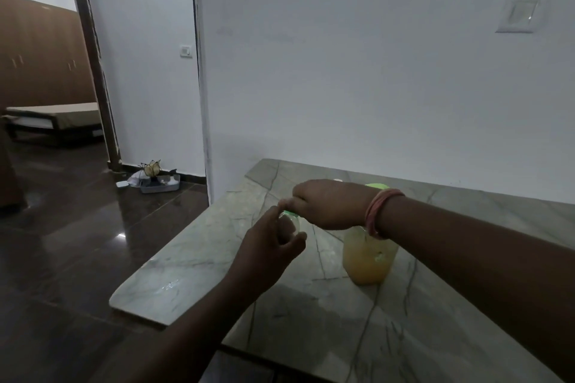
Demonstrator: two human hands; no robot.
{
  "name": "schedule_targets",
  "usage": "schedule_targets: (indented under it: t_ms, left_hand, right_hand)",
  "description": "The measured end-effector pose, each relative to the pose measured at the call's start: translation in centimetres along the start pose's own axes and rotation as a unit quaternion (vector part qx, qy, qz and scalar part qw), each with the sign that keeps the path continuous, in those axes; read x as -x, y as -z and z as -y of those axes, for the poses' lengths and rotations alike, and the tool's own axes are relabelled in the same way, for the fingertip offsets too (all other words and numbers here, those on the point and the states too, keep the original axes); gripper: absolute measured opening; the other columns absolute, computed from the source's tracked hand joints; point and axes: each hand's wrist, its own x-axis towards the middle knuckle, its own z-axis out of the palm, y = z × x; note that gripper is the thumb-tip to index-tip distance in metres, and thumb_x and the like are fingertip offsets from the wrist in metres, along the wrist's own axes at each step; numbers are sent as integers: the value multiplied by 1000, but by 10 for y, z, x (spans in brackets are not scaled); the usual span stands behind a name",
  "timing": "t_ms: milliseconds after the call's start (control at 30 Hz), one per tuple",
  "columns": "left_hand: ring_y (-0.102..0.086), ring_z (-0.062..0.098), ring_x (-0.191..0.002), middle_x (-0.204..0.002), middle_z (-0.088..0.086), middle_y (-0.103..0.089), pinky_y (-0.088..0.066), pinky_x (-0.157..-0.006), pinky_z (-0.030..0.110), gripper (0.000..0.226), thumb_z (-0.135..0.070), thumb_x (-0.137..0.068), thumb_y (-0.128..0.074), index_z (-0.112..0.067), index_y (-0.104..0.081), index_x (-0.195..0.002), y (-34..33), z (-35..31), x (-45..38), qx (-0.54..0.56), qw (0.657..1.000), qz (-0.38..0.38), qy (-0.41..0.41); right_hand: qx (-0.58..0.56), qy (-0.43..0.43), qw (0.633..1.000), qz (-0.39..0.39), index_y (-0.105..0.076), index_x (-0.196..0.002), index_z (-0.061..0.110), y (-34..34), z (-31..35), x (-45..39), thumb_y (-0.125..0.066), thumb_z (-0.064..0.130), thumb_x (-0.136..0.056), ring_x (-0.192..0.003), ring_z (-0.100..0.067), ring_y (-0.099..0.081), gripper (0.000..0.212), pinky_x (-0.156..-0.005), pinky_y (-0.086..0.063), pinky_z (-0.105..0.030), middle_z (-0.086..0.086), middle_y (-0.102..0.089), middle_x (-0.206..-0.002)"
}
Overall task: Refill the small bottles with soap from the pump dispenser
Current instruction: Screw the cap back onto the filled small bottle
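We hold the small bottle (289, 225) above the table (404, 336), upright, in our left hand (267, 253), fingers curled around it. Right hand (326, 205) fingers pinch its green cap (292, 212) from above; the soap dispenser (368, 256) stands just right.

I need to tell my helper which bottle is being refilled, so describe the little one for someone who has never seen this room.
On the grey marble table by the white wall, find the left hand. It holds a small clear bottle with a green neck, fingered by the right hand. Unlike the large orange soap dispenser beside it, it looks empty.
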Motion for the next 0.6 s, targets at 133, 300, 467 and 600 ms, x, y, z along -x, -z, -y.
schedule_targets:
  t_ms: [133,300,467,600]
  left_hand:
    - [-61,11,-63,-79,3,-66,-51,-56,26,37,-22,-89,-73,-24,-55,-121,10,2,-1,133,982,116,67]
    - [-53,15,-55,-71,6,-58,-43,-48,25,18,-18,-86,-73,-12,-58,-95,18,7,1,263,935,191,143]
    - [-53,14,-54,-71,5,-59,-44,-48,24,24,-16,-89,-70,-7,-57,-107,21,10,-1,266,939,172,133]
    - [-62,9,-60,-84,2,-67,-52,-55,20,24,-24,-88,-73,-22,-56,-106,11,11,-3,92,987,89,99]
  right_hand:
    - [-37,44,998,18,-54,-116,17,-1,-7,-2,-39,27,-105,-81,-14,-57,21,-67,-47,-25,5,-55,-88]
    - [-80,99,992,20,-59,-110,21,0,-11,-5,-52,5,-97,-97,-13,-62,22,-87,-57,-39,4,-62,-105]
    - [-129,77,987,64,-50,-131,27,9,-10,-9,-69,28,-89,-104,-12,-60,46,-83,-54,-26,4,-59,-124]
    - [-95,-70,992,46,-63,-106,12,1,-8,-21,-43,65,-93,-51,-12,-58,58,-48,-45,-20,-6,-74,-81]
